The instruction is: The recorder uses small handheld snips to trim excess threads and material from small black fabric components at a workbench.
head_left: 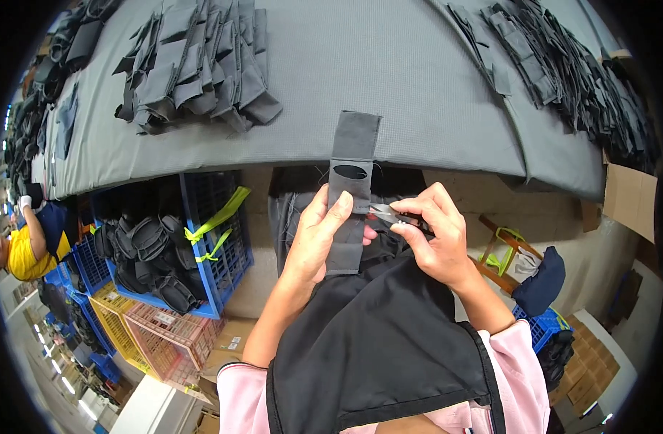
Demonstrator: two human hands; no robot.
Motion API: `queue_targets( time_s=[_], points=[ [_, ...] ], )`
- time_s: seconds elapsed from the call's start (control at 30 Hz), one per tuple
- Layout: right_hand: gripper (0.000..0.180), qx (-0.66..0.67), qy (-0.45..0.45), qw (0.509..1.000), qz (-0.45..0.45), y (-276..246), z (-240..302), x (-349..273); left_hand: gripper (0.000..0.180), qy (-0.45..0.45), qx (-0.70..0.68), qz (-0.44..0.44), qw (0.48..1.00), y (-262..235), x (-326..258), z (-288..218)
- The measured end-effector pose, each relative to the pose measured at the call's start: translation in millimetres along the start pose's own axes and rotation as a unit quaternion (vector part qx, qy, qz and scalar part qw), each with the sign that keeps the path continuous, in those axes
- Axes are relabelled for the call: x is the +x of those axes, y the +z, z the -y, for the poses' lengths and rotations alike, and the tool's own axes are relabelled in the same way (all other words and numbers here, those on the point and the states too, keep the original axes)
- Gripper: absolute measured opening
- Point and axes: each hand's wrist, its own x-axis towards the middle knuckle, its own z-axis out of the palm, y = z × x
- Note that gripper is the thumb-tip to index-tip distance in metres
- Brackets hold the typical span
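Observation:
Over my lap, my left hand (314,239) is closed on a long grey fabric strip (355,136), its thumb lying on top just below a dark oval opening. The strip's upper end reaches over the edge of the covered table, and loose threads stick out at its sides. My right hand (441,235) grips small metal thread snips (384,213). Their blades touch or lie very near the strip's right edge, beside my left thumb. Whether the blades are apart I cannot tell. A black apron (389,347) covers my lap.
Piles of grey fabric pieces lie on the grey-covered table (331,79) at left (197,65) and right (563,79). A blue crate (212,246) with black pouches stands lower left, near yellow and pink crates. A cardboard box (630,199) is at right. Another person (35,246) is far left.

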Motion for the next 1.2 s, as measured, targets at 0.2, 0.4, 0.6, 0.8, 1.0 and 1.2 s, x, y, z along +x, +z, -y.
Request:
queue_targets(
  time_s=[0.2, 0.4, 0.6, 0.8, 1.0, 1.2],
  points=[
    [0.026, -0.072, -0.056, 0.996, 0.022, 1, 2, 7, 0.029, 0.014, 0.02, -0.019, 1.0, 0, 0, 2],
    [0.027, -0.117, -0.112, 0.986, 0.036, 1, 1, 10, 0.029, -0.005, 0.029, -0.022, 0.999, 2, -1, 1],
    [0.027, -0.111, -0.119, 0.987, 0.006, 0, -3, 9, 0.029, -0.014, 0.025, 0.0, 1.0, 0, 0, 1],
    [0.03, -0.139, -0.148, 0.978, 0.053, -13, 2, 17, 0.029, -0.008, 0.05, -0.019, 0.999, 2, 0, -1],
    [0.031, -0.195, -0.182, 0.956, 0.12, -23, 0, 24, 0.03, -0.019, 0.071, -0.005, 0.997, 5, -3, -4],
    [0.028, -0.123, -0.145, 0.972, 0.135, -18, -8, 22, 0.031, -0.031, 0.055, 0.015, 0.998, 4, -3, -4]
  ],
)
